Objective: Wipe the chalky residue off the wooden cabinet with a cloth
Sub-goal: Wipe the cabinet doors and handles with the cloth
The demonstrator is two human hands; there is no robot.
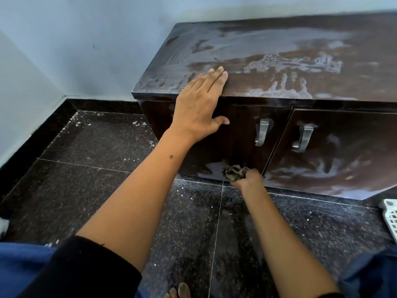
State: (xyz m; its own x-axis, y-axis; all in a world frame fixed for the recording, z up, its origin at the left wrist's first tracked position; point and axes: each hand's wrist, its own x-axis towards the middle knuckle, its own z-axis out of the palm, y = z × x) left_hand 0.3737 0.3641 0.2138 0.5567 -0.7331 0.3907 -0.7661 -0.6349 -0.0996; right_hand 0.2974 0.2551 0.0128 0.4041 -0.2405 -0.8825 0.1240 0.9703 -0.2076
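Note:
A low dark wooden cabinet (279, 87) stands against the wall, its top and both doors smeared with pale chalky residue. My left hand (199, 106) rests flat on the top's front left edge, fingers straight, thumb hanging over the left door. Low down, my right hand (247, 179) grips a crumpled grey cloth (234, 172) and presses it against the bottom of the left door (240, 136), beside a whitish smear. The right door (339, 160) carries heavy swirled streaks.
Two metal handles (262, 132) (303, 138) stick out from the doors. The dark speckled tile floor (107, 147) is littered with white flecks. A white plastic basket (391, 216) sits at the right edge. Pale walls meet in the left corner. My toes (178, 291) show at the bottom.

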